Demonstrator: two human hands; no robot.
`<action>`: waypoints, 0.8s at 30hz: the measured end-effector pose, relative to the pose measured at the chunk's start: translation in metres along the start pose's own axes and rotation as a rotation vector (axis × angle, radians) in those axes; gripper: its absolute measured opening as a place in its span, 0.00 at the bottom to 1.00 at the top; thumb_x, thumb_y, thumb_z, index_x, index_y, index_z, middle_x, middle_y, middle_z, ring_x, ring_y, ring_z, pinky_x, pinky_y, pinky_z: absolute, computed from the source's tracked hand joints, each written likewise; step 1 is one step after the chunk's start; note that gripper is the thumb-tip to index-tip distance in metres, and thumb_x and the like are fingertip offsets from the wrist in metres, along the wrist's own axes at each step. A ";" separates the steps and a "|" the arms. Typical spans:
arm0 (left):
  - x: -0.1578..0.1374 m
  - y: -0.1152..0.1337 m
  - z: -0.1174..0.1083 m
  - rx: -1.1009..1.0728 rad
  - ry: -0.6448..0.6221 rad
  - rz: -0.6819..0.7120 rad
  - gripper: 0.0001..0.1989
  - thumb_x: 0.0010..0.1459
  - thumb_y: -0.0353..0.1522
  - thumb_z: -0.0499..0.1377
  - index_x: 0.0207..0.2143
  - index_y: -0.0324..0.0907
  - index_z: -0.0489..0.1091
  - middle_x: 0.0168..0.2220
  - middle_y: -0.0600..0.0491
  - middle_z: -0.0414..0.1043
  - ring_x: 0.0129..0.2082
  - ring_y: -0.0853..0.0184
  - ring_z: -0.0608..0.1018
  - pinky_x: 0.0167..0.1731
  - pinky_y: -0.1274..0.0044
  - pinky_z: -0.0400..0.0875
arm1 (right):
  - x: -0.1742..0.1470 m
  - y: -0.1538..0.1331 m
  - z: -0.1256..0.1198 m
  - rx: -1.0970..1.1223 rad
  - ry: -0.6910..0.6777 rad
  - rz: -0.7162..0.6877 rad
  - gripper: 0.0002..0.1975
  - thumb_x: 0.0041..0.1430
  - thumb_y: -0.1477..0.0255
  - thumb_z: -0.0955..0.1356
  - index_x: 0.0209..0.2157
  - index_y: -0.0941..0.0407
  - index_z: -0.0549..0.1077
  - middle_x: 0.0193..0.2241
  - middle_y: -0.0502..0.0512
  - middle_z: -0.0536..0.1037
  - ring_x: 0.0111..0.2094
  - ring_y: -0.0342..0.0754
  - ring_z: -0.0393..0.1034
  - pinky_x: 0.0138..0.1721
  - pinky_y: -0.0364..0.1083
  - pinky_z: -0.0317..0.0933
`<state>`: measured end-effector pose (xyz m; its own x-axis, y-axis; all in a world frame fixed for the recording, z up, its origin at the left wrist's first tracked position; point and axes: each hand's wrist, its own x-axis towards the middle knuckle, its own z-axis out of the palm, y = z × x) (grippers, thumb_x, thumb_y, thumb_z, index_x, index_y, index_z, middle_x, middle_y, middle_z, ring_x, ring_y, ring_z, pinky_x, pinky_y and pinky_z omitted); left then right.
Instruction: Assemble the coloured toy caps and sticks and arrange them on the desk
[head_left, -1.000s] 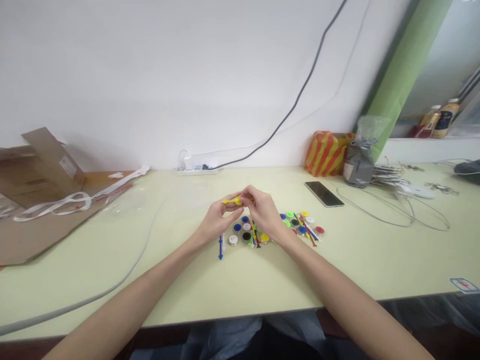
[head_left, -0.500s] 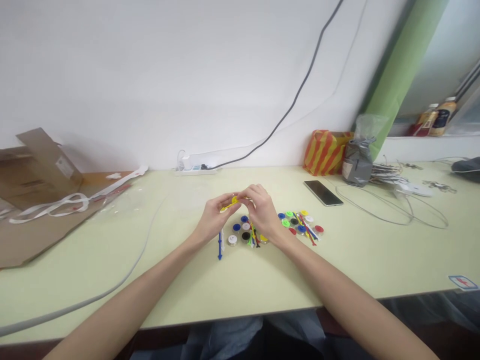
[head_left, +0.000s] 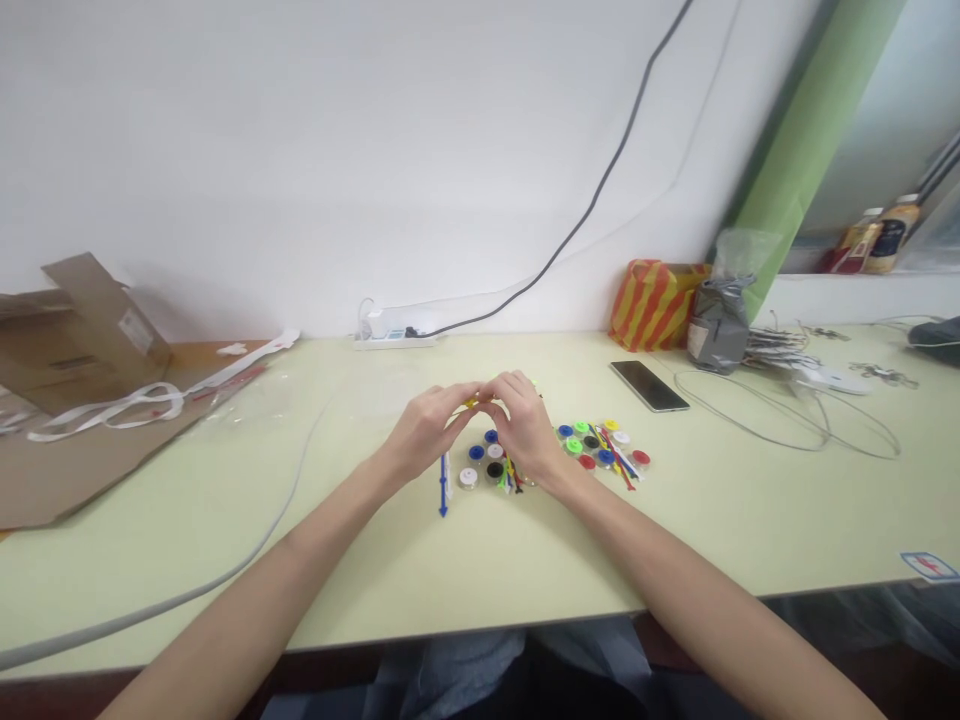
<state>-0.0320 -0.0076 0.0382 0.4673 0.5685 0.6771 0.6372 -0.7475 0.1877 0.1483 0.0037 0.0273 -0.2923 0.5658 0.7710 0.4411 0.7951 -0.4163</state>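
Observation:
Both hands meet above the table, pinching a yellow plastic spinner arrow (head_left: pixel 472 403) between their fingertips; most of it is hidden by the fingers. My left hand (head_left: pixel 426 428) is closed on its left side, and my right hand (head_left: pixel 521 425) grips it from the right. Below the left hand lie a blue arrow (head_left: pixel 443 492) and a white one, partly covered. Between the wrists rest several round pieces, among them a white disc (head_left: pixel 468 477), a black disc (head_left: pixel 495 470) and a blue disc (head_left: pixel 476 453), beside a few coloured arrows.
Right of my right wrist are more coloured discs, such as a red disc (head_left: pixel 640 457), and arrows. Farther back lie a phone (head_left: pixel 649 386), a striped bag (head_left: pixel 652 305) and a grey bag (head_left: pixel 718 325). Cardboard (head_left: pixel 97 440) and a grey cable (head_left: pixel 225 578) occupy the left.
The fingers have closed in around the yellow spinner arrow, so less of it shows. The right hand has turned slightly; the loose pieces stay put, with the view shifted a little.

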 end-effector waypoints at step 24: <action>-0.006 -0.005 0.002 0.159 -0.053 -0.175 0.13 0.63 0.28 0.52 0.42 0.44 0.75 0.34 0.52 0.81 0.30 0.65 0.80 0.29 0.76 0.66 | -0.001 -0.003 0.003 -0.054 -0.081 0.014 0.08 0.68 0.78 0.64 0.35 0.53 0.72 0.35 0.55 0.79 0.41 0.53 0.66 0.44 0.51 0.57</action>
<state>-0.0366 -0.0065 0.0316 0.3699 0.7053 0.6048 0.7981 -0.5744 0.1817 0.1447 0.0014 0.0261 -0.3528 0.5941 0.7229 0.4897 0.7755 -0.3984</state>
